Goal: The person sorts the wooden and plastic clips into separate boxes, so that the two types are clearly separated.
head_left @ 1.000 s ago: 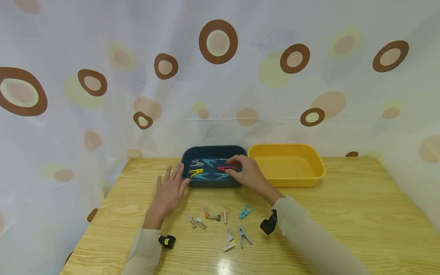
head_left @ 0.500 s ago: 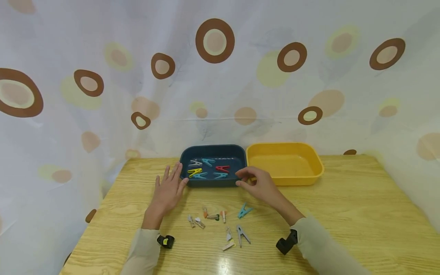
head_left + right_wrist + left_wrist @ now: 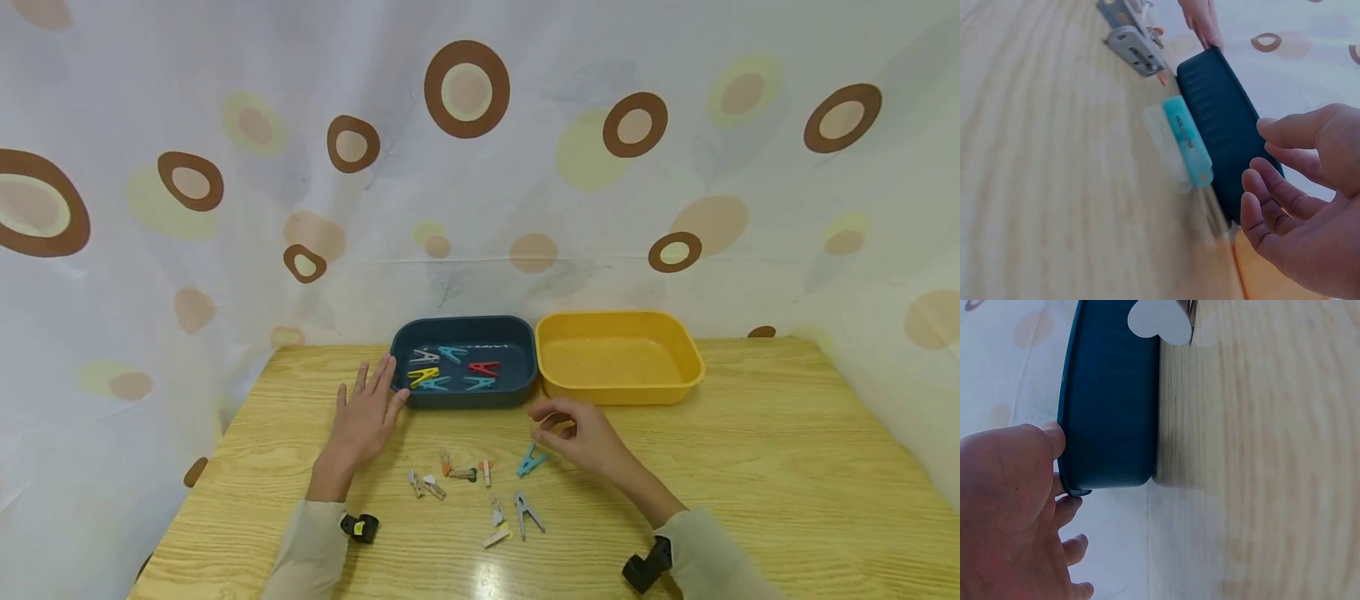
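My left hand point(image 3: 365, 417) rests on the left end of a dark blue tray point(image 3: 480, 400), fingers spread and straight. In the left wrist view its thumb point(image 3: 1054, 439) touches the tray's rim. My right hand point(image 3: 585, 435), its fingers loosely bent and holding nothing, hovers over the table just above and right of a light blue clothespin point(image 3: 530, 461). Inside the tray lie a red clothespin point(image 3: 483, 368), a yellow clothespin point(image 3: 423, 377), a grey clothespin point(image 3: 425, 356) and several light blue ones. A larger grey clothespin point(image 3: 528, 512) lies on the table nearer me.
A yellow tray point(image 3: 622, 395) stands against the dark blue one on its right. Several small wooden clothespins point(image 3: 462, 475) with coloured decorations lie scattered on the wooden table point(image 3: 787, 467). A patterned cloth point(image 3: 525, 183) hangs behind the trays.
My right hand has withdrawn from above the dark blue tray, over the red clothespin, toward me and to the right, near the light blue clothespin. The left hand stays at the tray.
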`<state>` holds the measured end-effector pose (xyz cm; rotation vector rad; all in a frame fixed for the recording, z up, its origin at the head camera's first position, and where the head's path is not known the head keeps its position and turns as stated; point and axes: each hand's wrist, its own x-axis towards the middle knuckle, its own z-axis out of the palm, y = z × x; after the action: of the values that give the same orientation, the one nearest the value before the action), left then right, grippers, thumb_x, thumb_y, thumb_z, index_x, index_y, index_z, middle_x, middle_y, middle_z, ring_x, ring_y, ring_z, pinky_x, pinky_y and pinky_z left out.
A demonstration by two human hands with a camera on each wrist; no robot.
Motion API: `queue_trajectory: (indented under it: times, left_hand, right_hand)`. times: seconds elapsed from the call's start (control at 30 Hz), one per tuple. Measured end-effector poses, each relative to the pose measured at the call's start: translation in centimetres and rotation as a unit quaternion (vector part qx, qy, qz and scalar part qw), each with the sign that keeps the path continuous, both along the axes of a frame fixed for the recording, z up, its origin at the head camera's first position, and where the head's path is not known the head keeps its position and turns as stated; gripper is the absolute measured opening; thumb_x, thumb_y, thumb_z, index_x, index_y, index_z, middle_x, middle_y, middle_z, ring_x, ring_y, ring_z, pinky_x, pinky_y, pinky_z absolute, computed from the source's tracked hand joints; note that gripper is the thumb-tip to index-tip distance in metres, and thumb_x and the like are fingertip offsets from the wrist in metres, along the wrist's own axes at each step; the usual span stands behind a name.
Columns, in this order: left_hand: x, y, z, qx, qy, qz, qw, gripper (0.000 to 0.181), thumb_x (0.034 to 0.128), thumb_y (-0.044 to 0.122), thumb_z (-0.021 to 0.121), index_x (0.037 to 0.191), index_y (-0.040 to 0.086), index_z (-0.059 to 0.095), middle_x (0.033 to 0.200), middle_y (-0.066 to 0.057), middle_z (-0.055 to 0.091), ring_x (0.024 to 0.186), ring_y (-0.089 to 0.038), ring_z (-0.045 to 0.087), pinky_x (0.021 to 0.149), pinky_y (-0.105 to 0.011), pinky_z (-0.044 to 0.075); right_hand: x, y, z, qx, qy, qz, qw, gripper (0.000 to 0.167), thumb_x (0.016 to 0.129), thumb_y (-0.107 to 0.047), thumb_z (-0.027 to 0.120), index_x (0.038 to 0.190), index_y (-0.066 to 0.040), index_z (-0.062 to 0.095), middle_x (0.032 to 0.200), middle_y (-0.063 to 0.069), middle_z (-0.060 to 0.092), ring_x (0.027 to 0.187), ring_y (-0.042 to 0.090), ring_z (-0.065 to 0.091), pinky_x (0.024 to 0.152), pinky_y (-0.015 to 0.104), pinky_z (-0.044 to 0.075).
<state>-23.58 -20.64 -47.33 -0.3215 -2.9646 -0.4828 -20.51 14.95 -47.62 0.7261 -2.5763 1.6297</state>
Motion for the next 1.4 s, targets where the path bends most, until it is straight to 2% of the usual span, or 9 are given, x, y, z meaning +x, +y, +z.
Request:
queue_trajectory:
  times: [0.3,0.6,0.83,1.03,1.4]
  left_hand:
    - [0.0,0.1,0.2,0.011,-0.006,-0.003,0.9999,0.065,0.1128,0.042,0.034,0.165,0.006,0.017,0.171,-0.011,0.013,0.156,-0.04,0.006,0.116,-0.074,0.006]
    - [0.2,0.0,0.5,0.008,-0.008,-0.002,0.9999,0.066,0.1127,0.042,0.034,0.165,0.005,0.017,0.171,-0.011,0.014,0.156,-0.04,0.006,0.115,-0.074,0.008]
    - [0.0,0.0,0.2,0.002,-0.01,-0.003,0.9999,0.066,0.1127,0.044,0.032,0.165,0.007,0.016,0.171,-0.01,0.013,0.156,-0.04,0.006,0.116,-0.074,0.008]
    - [0.0,0.0,-0.1,0.006,-0.008,-0.002,0.9999,0.066,0.1127,0.044,0.032,0.165,0.007,0.016,0.171,-0.01,0.013,0.156,-0.04,0.004,0.116,-0.074,0.007]
    - [0.1,0.2,0.2,0.01,-0.009,-0.001,0.9999,0.065,0.1127,0.042,0.034,0.165,0.007,0.017,0.171,-0.011,0.015,0.156,-0.04,0.007,0.116,-0.074,0.007]
  right_hand:
    - [0.3,0.7,-1.4,0.016,-0.032,0.02,0.9991,0.028,0.092,-0.005,0.076,0.119,0.002,0.071,0.116,0.015,0.072,0.097,0.024,0.068,0.079,0.026,0.056]
    - [0.2,1.0,-1.7,0.052,-0.048,0.037,0.9968,0.033,0.09,-0.007,0.078,0.122,-0.003,0.072,0.117,0.007,0.072,0.103,0.026,0.066,0.08,0.027,0.053]
    - [0.3,1.0,-2.1,0.079,-0.03,0.042,0.9955,0.036,0.085,0.003,0.072,0.12,-0.006,0.074,0.117,0.005,0.071,0.092,0.02,0.059,0.076,0.026,0.047]
    - [0.4,1.2,-2.0,0.073,-0.035,0.043,0.9958,0.031,0.085,0.004,0.075,0.115,-0.006,0.076,0.114,0.006,0.072,0.09,0.02,0.059,0.076,0.026,0.047]
    - [0.6,1.3,-2.1,0.076,-0.054,0.033,0.9951,0.024,0.086,-0.006,0.081,0.11,-0.009,0.076,0.109,0.002,0.072,0.094,0.021,0.063,0.078,0.027,0.05]
